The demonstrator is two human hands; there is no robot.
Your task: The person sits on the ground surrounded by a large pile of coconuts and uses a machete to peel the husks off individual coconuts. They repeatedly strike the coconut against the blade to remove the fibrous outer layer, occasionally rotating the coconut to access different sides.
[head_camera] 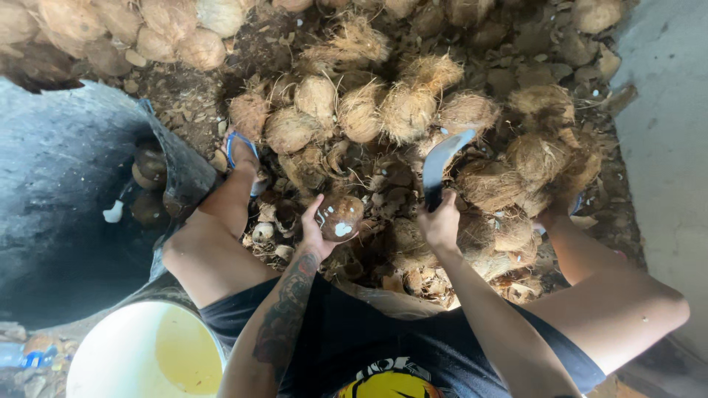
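Fingers of the left hand [316,234] are cupping a husked coconut [340,217] above the husk pile [383,110], steadying it, while the right hand [440,225] is gripping a curved blade [441,161] upright beside it.

Husked coconut heap [383,110] crowding ahead, knees flanking, open gap above lap

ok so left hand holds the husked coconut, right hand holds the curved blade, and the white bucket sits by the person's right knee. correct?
Not quite. In the head view the white bucket sits by the left knee, not the right. The rest stands: left hand holds the coconut, right hand holds the curved blade.
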